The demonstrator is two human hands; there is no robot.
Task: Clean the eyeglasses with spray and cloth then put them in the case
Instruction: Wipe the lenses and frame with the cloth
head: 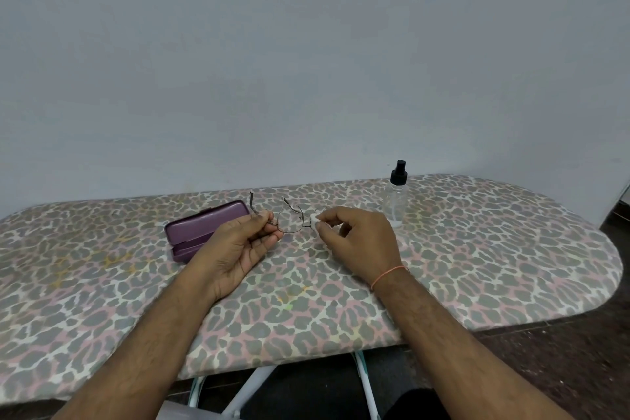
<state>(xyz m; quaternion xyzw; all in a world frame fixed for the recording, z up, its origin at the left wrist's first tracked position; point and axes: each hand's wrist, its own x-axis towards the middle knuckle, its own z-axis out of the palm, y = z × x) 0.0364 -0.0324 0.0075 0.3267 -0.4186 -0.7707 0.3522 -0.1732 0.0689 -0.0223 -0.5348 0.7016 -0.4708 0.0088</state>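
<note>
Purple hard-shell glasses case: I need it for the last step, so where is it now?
In the head view, the purple hard-shell glasses case lies open on the leopard-print ironing board, left of centre, just beyond the left hand that holds the wire-rimmed eyeglasses.

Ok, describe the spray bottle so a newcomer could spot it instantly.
Start at the leopard-print ironing board. Near its far edge, just beyond the right hand, stands the spray bottle. It is the only upright item: clear body, black pump top.

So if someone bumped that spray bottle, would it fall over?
Probably, quite easily. The spray bottle stands tall and narrow on a padded, cloth-covered board, so it looks tippy. It appears clear and nearly empty, so likely light. Being round, it might roll.
</note>
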